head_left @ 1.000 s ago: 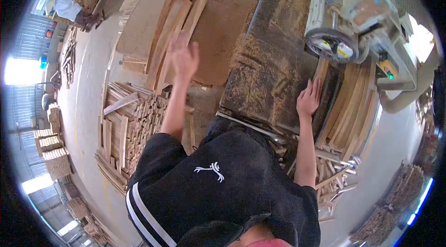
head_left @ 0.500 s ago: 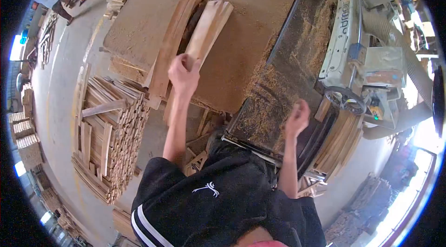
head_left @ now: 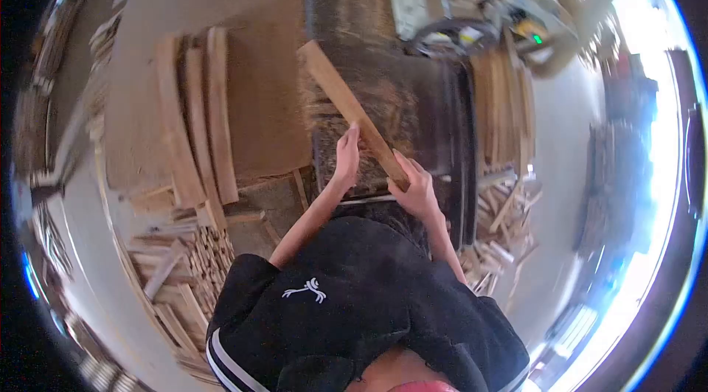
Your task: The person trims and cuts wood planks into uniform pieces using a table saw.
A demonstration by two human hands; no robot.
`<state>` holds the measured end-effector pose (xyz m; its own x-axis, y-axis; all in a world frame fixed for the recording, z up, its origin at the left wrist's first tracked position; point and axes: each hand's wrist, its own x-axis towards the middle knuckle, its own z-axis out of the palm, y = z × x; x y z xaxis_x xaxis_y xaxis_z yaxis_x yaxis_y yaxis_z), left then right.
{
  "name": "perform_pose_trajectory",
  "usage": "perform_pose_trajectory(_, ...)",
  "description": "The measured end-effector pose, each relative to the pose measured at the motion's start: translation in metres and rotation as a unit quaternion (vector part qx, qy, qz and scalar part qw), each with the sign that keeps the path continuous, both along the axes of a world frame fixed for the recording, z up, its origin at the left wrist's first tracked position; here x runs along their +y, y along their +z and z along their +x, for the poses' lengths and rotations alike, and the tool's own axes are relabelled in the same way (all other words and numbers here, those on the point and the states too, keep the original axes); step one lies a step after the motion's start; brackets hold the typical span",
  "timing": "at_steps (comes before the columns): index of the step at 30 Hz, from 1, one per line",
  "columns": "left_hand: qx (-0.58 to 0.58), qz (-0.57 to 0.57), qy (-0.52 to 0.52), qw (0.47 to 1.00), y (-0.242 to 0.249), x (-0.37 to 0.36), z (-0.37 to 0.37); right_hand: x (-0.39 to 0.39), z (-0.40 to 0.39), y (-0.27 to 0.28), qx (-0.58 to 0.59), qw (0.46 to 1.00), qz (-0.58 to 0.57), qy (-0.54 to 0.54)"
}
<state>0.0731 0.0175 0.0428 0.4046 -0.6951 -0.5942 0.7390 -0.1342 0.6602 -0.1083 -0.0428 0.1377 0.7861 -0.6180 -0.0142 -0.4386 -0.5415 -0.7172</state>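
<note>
A narrow wooden board (head_left: 348,101) slants across the dark, sawdust-strewn machine bed (head_left: 383,97). Its near end is gripped by my right hand (head_left: 418,189), with the fingers wrapped over the edge. My left hand (head_left: 347,156) holds the board's left side near the middle, fingertips against the edge; part of its grip is hidden. To the left, several boards (head_left: 195,112) lie side by side on a brown, dusty table (head_left: 265,97), away from both hands.
A machine with a handwheel (head_left: 453,38) stands beyond the bed at the upper right. Stacked boards (head_left: 501,108) are on the right, with loose offcuts (head_left: 505,207) below. Another wood pile (head_left: 184,266) sits on the floor at the left.
My left hand has come right from the boards on the table. A board now lies between both hands over the machine bed. The view has turned and shifted.
</note>
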Motion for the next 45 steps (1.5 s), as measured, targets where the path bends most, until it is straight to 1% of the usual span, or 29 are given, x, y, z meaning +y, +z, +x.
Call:
perform_pose_trajectory(1,0.0,-0.003,-0.025,1.0,-0.007,0.001,-0.015,-0.003,-0.023,-0.002,-0.012,1.0,-0.003,-0.006)
perform_pose_trajectory(2,-0.248,-0.001,-0.096,0.964,-0.016,-0.002,-0.027,0.001,-0.044,-0.001,-0.004,1.0,-0.016,-0.011)
perform_pose_trajectory(3,-0.481,-0.004,-0.154,0.863,-0.026,-0.005,-0.036,0.003,-0.062,-0.007,-0.01,0.999,-0.021,-0.027)
perform_pose_trajectory(4,-0.483,-0.016,-0.227,0.846,-0.011,-0.005,-0.038,0.01,-0.081,-0.018,-0.006,0.998,-0.026,-0.054)
perform_pose_trajectory(5,-0.486,-0.019,-0.237,0.841,-0.007,-0.005,-0.047,0.018,-0.092,-0.022,-0.001,0.997,-0.027,-0.077)
perform_pose_trajectory(7,-0.638,-0.035,-0.229,0.734,0.0,-0.01,-0.072,0.026,-0.11,-0.032,0.005,0.994,-0.006,-0.108)
perform_pose_trajectory(8,-0.58,-0.053,-0.281,0.763,0.008,-0.015,-0.078,0.027,-0.117,-0.043,-0.012,0.991,-0.051,-0.123)
perform_pose_trajectory(9,-0.58,-0.054,-0.285,0.761,0.007,-0.021,-0.088,0.027,-0.126,-0.055,-0.028,0.986,-0.097,-0.136)
perform_pose_trajectory(11,-0.646,-0.087,-0.323,0.686,-0.001,-0.036,-0.11,0.024,-0.143,-0.08,-0.026,0.983,-0.09,-0.156)
perform_pose_trajectory(13,-0.614,-0.107,-0.344,0.702,-0.002,-0.052,-0.129,0.016,-0.153,-0.095,-0.02,0.97,-0.147,-0.194)
perform_pose_trajectory(15,-0.63,-0.066,-0.384,0.672,0.0,-0.066,-0.145,0.006,-0.155,-0.1,-0.032,0.968,-0.142,-0.205)
perform_pose_trajectory(16,-0.644,-0.046,-0.402,0.649,0.003,-0.075,-0.148,0.0,-0.158,-0.108,-0.035,0.97,-0.151,-0.189)
perform_pose_trajectory(23,-0.648,-0.112,-0.395,0.641,-0.016,-0.129,-0.107,-0.047,-0.139,-0.129,0.027,0.961,-0.245,-0.123)
perform_pose_trajectory(24,-0.618,-0.124,-0.368,0.684,-0.016,-0.128,-0.089,-0.058,-0.129,-0.123,0.034,0.96,-0.252,-0.118)
perform_pose_trajectory(25,-0.616,-0.086,-0.351,0.7,-0.014,-0.127,-0.069,-0.068,-0.115,-0.119,0.04,0.959,-0.258,-0.111)
perform_pose_trajectory(27,-0.666,-0.045,-0.269,0.694,-0.014,-0.109,-0.015,-0.095,-0.099,-0.124,0.026,0.959,-0.271,-0.081)
perform_pose_trajectory(29,-0.738,0.049,-0.179,0.649,-0.001,-0.069,0.048,-0.118,-0.078,-0.123,0.039,0.96,-0.272,-0.06)
perform_pose_trajectory(31,-0.794,0.19,-0.082,0.572,0.014,-0.011,0.104,-0.155,-0.058,-0.164,-0.141,0.984,-0.013,-0.109)
perform_pose_trajectory(33,-0.784,0.383,0.002,0.489,0.016,0.054,0.144,-0.167,-0.024,-0.146,-0.244,0.943,0.159,-0.162)
perform_pose_trajectory(34,-0.775,0.411,0.001,0.48,0.02,0.091,0.151,-0.166,-0.025,-0.135,-0.129,0.982,-0.089,-0.102)
perform_pose_trajectory(35,-0.739,0.491,0.003,0.462,0.025,0.116,0.16,-0.172,-0.028,-0.131,-0.017,0.939,-0.342,-0.038)
perform_pose_trajectory(36,-0.698,0.563,0.012,0.442,0.027,0.129,0.167,-0.181,-0.024,-0.138,-0.027,0.945,-0.323,-0.052)
perform_pose_trajectory(37,-0.693,0.573,0.01,0.437,0.025,0.142,0.171,-0.178,-0.026,-0.144,-0.027,0.951,-0.299,-0.069)
perform_pose_trajectory(39,-0.734,0.568,-0.072,0.365,0.002,0.164,0.172,-0.174,-0.024,-0.142,-0.018,0.946,-0.314,-0.074)
perform_pose_trajectory(40,-0.761,0.537,-0.027,0.363,-0.009,0.166,0.175,-0.181,-0.02,-0.144,-0.05,0.942,-0.323,-0.074)
perform_pose_trajectory(41,-0.768,0.528,-0.031,0.362,-0.009,0.165,0.18,-0.178,-0.016,-0.132,-0.074,0.937,-0.333,-0.078)
perform_pose_trajectory(42,-0.77,0.521,-0.036,0.367,-0.01,0.164,0.182,-0.177,-0.011,-0.121,-0.017,0.957,-0.264,-0.119)
perform_pose_trajectory(43,-0.773,0.512,-0.039,0.372,-0.01,0.159,0.182,-0.185,-0.007,-0.128,-0.067,0.95,-0.28,-0.12)
perform_pose_trajectory(45,-0.764,0.513,-0.047,0.389,0.0,0.143,0.18,-0.197,0.002,-0.127,-0.076,0.954,-0.268,-0.114)
